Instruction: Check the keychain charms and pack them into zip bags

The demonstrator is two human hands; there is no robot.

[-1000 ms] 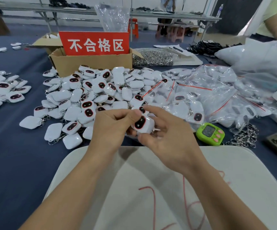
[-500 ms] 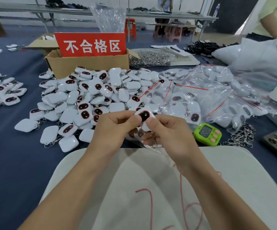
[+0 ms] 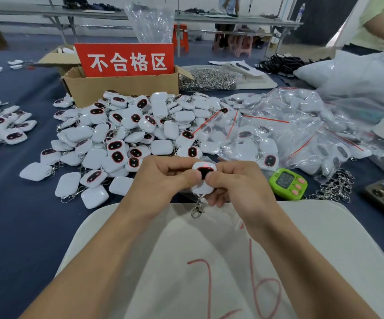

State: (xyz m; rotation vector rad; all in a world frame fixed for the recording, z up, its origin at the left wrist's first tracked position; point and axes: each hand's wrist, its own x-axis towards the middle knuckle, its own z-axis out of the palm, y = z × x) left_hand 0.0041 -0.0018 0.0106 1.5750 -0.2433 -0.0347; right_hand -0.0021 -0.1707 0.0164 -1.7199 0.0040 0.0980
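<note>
Since half a second ago the charm [image 3: 203, 167] has turned to face the camera squarely, and its metal clasp [image 3: 196, 211] now hangs straight down below the fingers. Both hands hold it just above the far edge of the white board [image 3: 324, 238]. The left hand [image 3: 161, 180] curls round its left side with the thumb pressed on the dark window, and the right hand [image 3: 239, 189] grips the other side the same way, so the two thumb tips nearly meet. A faint clear film with a red mark shows under the right palm, possibly a zip bag, though it is too hazy to be sure. Beyond the hands, loose charms [image 3: 126, 134] lie heaped on the navy cloth [image 3: 25, 215] in front of a cardboard box [image 3: 122, 86] bearing a red sign [image 3: 126, 61]. Filled zip bags [image 3: 278, 134] are piled to the right, near a green timer [image 3: 287, 183].
</note>
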